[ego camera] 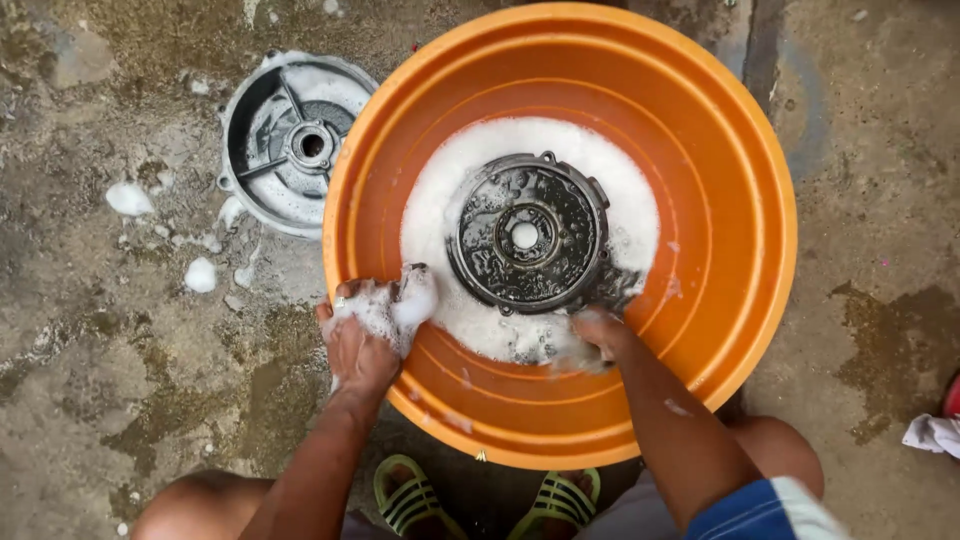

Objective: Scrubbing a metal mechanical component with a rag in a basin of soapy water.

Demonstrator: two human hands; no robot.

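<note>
Left hand (365, 335): it rests on the near-left rim of the basin, coated in foam, with the forearm reaching up from the lower left. The fingers curl shut around a small lump hidden under suds; what the lump is cannot be told.

Right hand (597, 335): it reaches into the basin from the lower right, with the forearm angled up and to the left. The fingertips sink into the foam at the near edge of the metal cover; whether they grip it or only touch it cannot be told, as suds hide them.

Basin (740, 180): a wide, round, orange plastic basin stands on the ground. A pool of white soapy foam (450, 200) fills its bottom.

Metal cover (528, 232): a dark, round, ribbed metal part lies flat in the middle of the foam, wet and dotted with bubbles, with a round hole at its centre.

Second cover (290, 140): a grey, round, spoked metal part lies on the ground just beside the basin's far-left rim, partly filmed with foam.

Ground (120, 330): wet, stained concrete carries scattered blobs of foam near the second cover.

Near edge: green striped sandals (410, 497) sit below the basin, between the person's knees.

Right edge: a white cloth (932, 434) lies on the concrete.
</note>
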